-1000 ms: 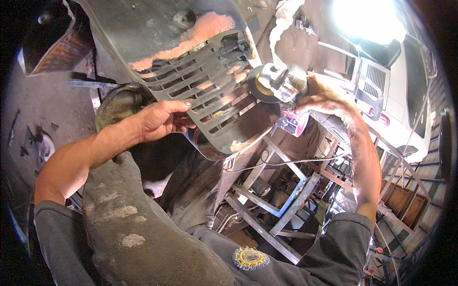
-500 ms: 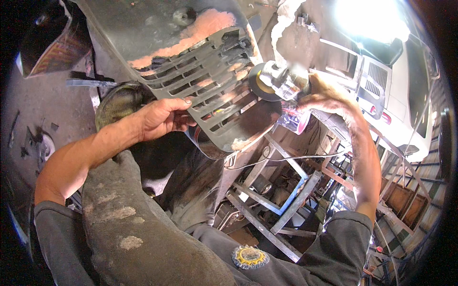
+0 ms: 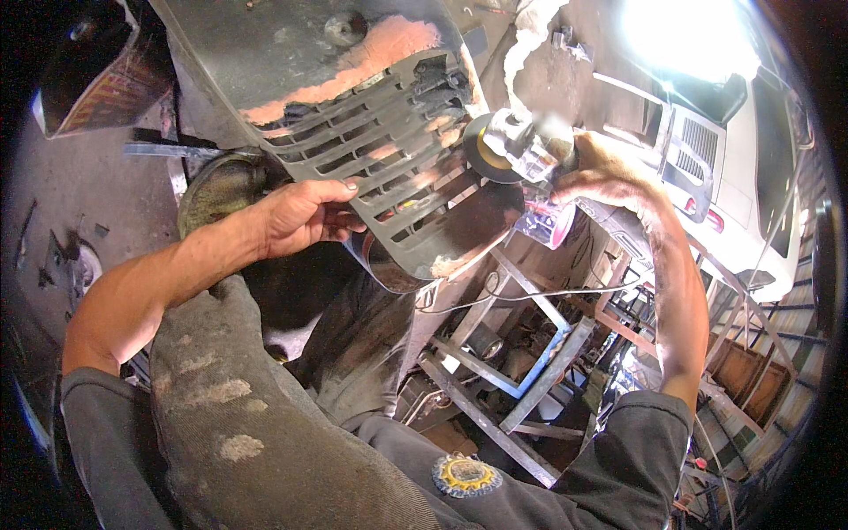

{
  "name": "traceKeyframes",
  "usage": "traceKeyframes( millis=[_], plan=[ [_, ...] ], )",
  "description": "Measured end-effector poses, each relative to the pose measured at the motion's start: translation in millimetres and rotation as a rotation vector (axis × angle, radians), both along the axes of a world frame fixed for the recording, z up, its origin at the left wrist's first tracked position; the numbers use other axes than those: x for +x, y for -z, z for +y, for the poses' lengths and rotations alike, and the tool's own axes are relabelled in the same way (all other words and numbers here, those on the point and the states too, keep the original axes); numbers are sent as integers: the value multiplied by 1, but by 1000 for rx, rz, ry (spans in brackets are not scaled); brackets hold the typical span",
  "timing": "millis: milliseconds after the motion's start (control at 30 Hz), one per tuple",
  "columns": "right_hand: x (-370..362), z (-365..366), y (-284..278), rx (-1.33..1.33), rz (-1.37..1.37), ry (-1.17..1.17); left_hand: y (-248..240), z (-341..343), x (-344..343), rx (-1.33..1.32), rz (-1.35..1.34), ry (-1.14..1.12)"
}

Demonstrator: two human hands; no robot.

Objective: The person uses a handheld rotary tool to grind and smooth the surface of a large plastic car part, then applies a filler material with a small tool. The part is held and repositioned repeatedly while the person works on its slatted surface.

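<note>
Nearest: my dusty trouser leg (image 3: 265,397), reaching up under my left forearm. Left hand (image 3: 309,216) pinches the near-left edge of the slotted grille panel (image 3: 353,141), thumb on top, fingers curled below. Panel lies ahead of me, slightly left; long axis slants from upper left to lower right, its rounded end toward me. Right hand (image 3: 605,172) grips the angle grinder (image 3: 534,146) just off the opposite edge, disc facing the slats and overlapping that edge in view; contact cannot be told. Left is nearer the rounded end. Beyond: metal frame (image 3: 548,367), then white vehicle (image 3: 764,212).
</note>
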State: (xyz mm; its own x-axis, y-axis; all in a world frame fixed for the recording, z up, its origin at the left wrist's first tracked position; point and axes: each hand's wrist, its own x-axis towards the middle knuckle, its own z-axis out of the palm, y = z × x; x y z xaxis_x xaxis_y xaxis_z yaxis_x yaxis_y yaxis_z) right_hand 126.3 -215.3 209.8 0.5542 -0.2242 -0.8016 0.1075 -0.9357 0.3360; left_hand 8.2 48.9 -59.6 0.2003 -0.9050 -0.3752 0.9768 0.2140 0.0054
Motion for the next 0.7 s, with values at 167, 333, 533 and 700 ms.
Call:
traceKeyframes(
  millis=[167,333,533,700],
  plan=[
    [8,6,2,-26,42,103,-9,1,2,23,31,-12],
    [11,13,1,-47,60,63,-10,1,3,29,25,-19],
    [13,13,6,-39,102,41,-8,1,2,-2,13,-20],
    [13,15,3,-15,105,46,-6,1,1,5,17,-24]
  ],
)
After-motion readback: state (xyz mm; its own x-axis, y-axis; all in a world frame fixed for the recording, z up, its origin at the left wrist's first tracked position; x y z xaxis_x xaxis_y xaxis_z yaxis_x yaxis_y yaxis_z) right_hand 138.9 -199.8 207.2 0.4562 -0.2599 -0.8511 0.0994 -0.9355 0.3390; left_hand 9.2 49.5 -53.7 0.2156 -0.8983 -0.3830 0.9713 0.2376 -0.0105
